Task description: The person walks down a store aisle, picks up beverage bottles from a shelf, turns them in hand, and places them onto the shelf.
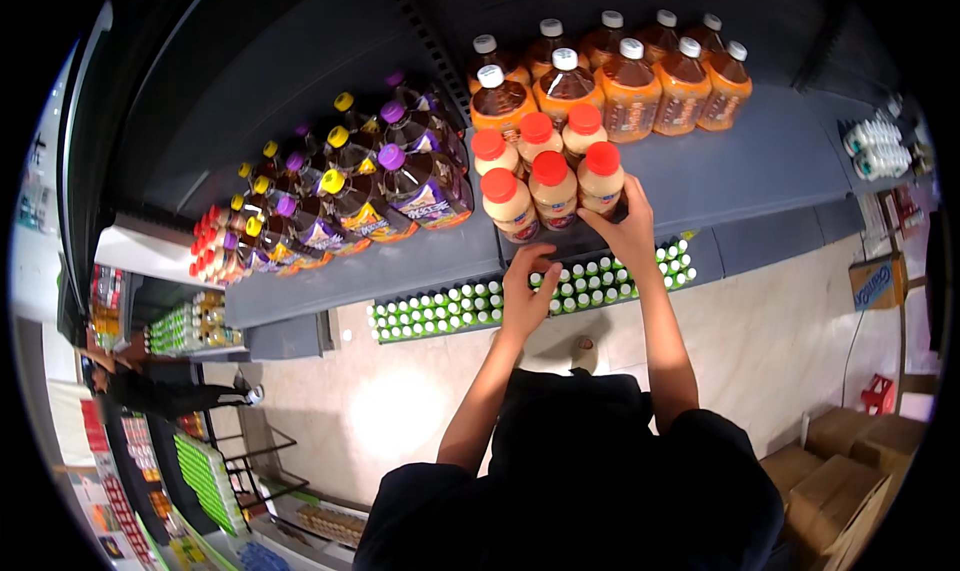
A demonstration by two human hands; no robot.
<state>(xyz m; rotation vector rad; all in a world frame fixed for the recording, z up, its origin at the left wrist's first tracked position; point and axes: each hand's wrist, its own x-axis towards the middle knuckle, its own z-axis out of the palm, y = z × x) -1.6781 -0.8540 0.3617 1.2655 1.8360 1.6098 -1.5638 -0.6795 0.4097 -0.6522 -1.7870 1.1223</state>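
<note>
On the dark shelf (742, 173) two short rows of cream-coloured bottles with red caps (555, 192) stand upright side by side. My right hand (622, 222) grips the front bottle at the right end (600, 179), thumb on its near side and fingers around its right side. My left hand (530, 286) is just in front of the shelf edge, below the front left bottles, its fingers curled apart and holding nothing. Behind the red-capped bottles stand orange-labelled bottles with white caps (630, 98). Dark bottles with purple and yellow caps (427, 188) fill the shelf to the left.
Green bottles with white caps (450, 308) line a lower level under my hands. Cardboard boxes (832, 488) are stacked at the lower right. Another person (165, 394) is at the far left near more stocked shelves. A black metal rack (262, 458) stands on the floor behind left.
</note>
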